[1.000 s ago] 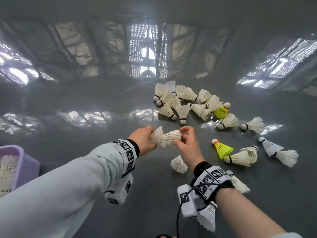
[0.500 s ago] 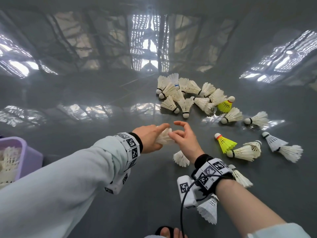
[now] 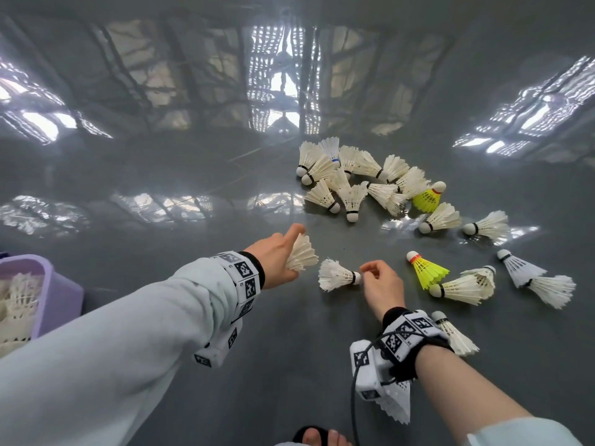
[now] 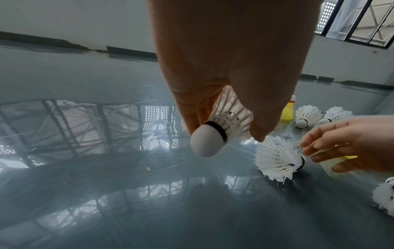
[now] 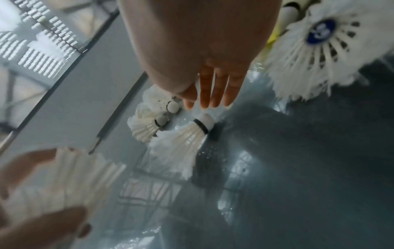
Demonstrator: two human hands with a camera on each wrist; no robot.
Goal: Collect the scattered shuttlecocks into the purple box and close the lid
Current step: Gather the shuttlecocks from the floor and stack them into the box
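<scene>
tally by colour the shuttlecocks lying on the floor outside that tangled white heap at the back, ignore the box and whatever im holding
yellow shuttlecocks: 2
white shuttlecocks: 9
total in view: 11

An indoor sports hall or training room: a glossy grey floor (image 3: 225, 365) mirrors a trussed roof, dozens of shuttlecocks (image 3: 357, 178) lie scattered, and a plain wall with barred windows (image 4: 358, 21) stands behind
</scene>
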